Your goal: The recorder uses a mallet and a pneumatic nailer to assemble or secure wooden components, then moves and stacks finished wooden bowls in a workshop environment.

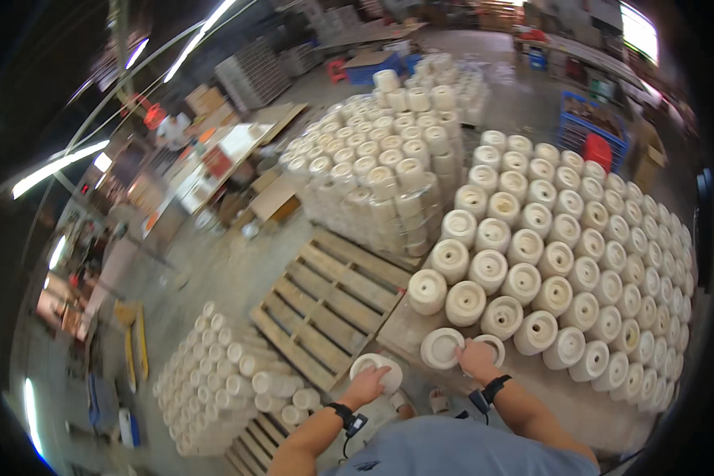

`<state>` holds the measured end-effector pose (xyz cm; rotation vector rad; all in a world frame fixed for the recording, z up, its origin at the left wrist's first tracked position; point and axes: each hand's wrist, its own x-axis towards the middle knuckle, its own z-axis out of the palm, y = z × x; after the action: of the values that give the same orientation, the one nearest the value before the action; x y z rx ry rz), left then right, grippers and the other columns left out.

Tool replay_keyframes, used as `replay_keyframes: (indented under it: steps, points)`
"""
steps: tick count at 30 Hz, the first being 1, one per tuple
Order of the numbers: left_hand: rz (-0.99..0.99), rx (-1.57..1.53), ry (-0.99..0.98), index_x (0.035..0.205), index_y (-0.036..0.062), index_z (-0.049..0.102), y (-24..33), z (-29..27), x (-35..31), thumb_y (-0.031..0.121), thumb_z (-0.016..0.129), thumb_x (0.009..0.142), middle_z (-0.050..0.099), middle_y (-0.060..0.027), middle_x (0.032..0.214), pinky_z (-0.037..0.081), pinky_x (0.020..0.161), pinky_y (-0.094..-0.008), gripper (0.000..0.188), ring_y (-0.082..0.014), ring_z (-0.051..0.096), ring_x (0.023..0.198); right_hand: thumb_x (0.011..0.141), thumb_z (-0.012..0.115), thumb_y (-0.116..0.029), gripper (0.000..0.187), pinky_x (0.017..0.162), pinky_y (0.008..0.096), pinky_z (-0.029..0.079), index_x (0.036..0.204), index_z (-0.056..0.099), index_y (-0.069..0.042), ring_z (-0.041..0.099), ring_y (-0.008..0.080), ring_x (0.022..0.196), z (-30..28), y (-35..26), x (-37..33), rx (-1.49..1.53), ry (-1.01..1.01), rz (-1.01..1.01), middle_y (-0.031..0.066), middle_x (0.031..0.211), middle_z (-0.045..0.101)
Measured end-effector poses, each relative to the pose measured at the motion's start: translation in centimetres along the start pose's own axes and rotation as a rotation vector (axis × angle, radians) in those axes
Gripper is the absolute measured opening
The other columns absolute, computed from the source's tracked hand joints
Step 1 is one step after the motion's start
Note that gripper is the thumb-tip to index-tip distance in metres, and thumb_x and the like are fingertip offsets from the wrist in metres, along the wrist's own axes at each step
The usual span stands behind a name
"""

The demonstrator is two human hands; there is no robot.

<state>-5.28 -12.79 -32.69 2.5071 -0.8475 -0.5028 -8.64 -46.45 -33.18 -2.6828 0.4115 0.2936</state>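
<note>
My left hand (365,385) is closed on the rim of a cream-white round pot (387,370), held off the near-left corner of the cardboard-covered stack. Its thumb and fingers pinch the edge. My right hand (477,362) is closed over the rim of another cream pot (493,346) at the near edge of the stack, and hides part of it. Just left of that hand stands a pot with a wide shallow hollow (443,347), close to the fingertips. Rows of similar pots (536,330), many with a hole in the middle, stand beyond and to the right.
A bare wooden pallet (325,297) lies left of the stack. Behind it stand plastic-wrapped pots (381,159). More pots (214,373) are piled at lower left near a yellow pallet jack (135,341). A blue crate (591,119) stands at far right. A person (172,129) is at far left.
</note>
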Motion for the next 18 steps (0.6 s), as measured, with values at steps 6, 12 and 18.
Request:
replay_keyframes:
  steps: [6,12,18]
  points:
    - [-0.588,-0.097,0.147,0.131,0.0182,0.049,-2.6,6.4,-17.4,0.018,0.065,0.081,0.057,-0.0219,0.113,0.045,0.091,-0.0476,0.052,-0.0407,0.056,0.106,0.088,0.053,-0.043,0.044,0.076,0.049,0.05,0.091,0.064,-0.001,0.066,0.0403,0.082,1.3,-0.2,0.1,0.009,0.057,-0.013,0.0226,0.082,0.067]
    - [-1.506,-0.3,0.439,0.133,0.0158,0.048,1.2,18.9,-37.0,0.023,0.067,0.079,0.058,-0.0225,0.12,0.045,0.095,-0.0474,0.057,-0.0379,0.057,0.111,0.087,0.053,-0.043,0.045,0.077,0.0514,0.048,0.089,0.063,0.001,0.063,0.0448,0.085,2.7,1.1,0.5,-0.102,-0.021,-0.249,0.027,0.086,0.066]
    - [-2.017,-0.736,0.861,0.132,0.0069,0.045,9.9,29.7,-54.0,0.024,0.072,0.074,0.059,-0.0251,0.12,0.046,0.099,-0.0424,0.066,-0.0388,0.057,0.114,0.088,0.055,-0.04,0.047,0.077,0.0505,0.047,0.087,0.065,0.006,0.062,0.0462,0.083,5.1,-2.3,-3.5,-0.213,-0.022,-0.49,0.0278,0.081,0.065]
